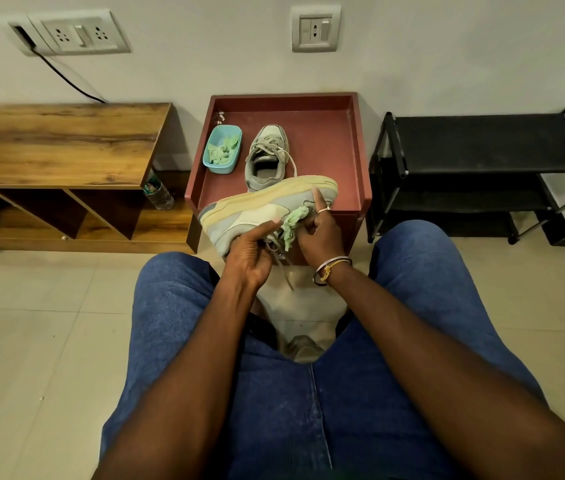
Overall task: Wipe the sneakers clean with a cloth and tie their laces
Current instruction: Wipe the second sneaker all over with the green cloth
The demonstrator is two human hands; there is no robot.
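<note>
Now the wiping is the step in hand. The left hand [249, 251] has its grip closed round the sneaker [256, 209] at the collar end, with the thumb lying over the upper. It holds the shoe on its side in the air above the knees, sole turned toward the wall, just in front of the counter [353, 150]. The right hand [315, 233] has the green cloth [294, 221] bunched in curled fingers, the forefinger stretched out against the toe end of the upper. A loose lace [282, 265] hangs down between the wrists. The second sneaker [267, 157] stands upright on the counter, laces undone, just beside a blue tub [222, 148] holding more green scraps.

To do this well, I judge, the left grip should be firm so the shoe does not twist under pressure. The cloth can then go in short strokes along the side panel and into the seam above the sole, where dirt likely gathers. Spreading the cloth flatter would cover more. Turn the shoe to reach its other side, and keep the dangling lace out of the cloth's way.
</note>
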